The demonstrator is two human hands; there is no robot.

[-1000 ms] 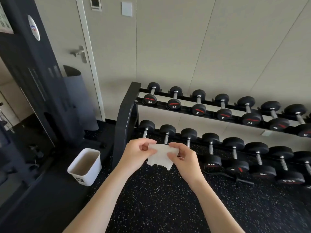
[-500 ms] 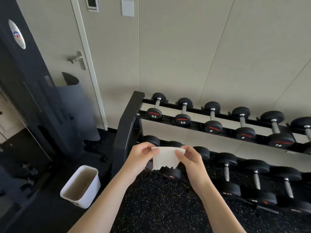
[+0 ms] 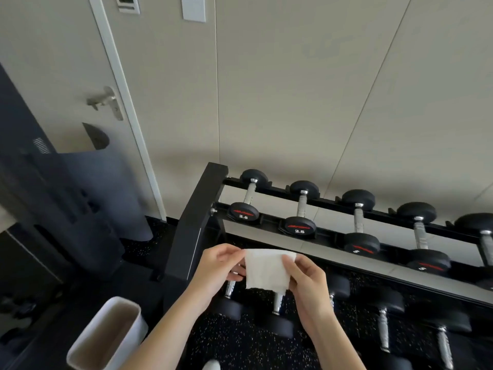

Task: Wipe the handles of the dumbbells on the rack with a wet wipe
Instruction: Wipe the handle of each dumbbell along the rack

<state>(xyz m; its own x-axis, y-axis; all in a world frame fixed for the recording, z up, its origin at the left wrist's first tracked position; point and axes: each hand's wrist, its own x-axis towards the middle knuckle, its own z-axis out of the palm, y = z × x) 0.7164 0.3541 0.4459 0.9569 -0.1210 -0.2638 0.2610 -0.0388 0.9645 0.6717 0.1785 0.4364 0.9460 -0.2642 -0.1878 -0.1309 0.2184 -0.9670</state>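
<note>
A white wet wipe (image 3: 266, 269) hangs spread between my two hands. My left hand (image 3: 217, 265) pinches its upper left corner and my right hand (image 3: 309, 279) pinches its right edge. Both hands hover in front of the left end of a black two-tier dumbbell rack (image 3: 193, 222). On the upper tier stand black dumbbells with metal handles, the nearest marked 2.5 (image 3: 244, 210) and 2.5 (image 3: 300, 225), then two marked 5 (image 3: 358, 236). The lower-tier dumbbells (image 3: 277, 303) lie just beneath and behind the wipe, partly hidden by it.
A white waste bin (image 3: 106, 337) stands on the speckled black floor at my lower left. A dark machine (image 3: 53, 196) fills the left side. Behind it is a door with a metal handle (image 3: 105, 101). The rack backs onto a beige wall.
I have come closer to the rack and the view has tilted; the rack now sits larger and nearer. Both hands still hold the wipe, now spread a little wider.
</note>
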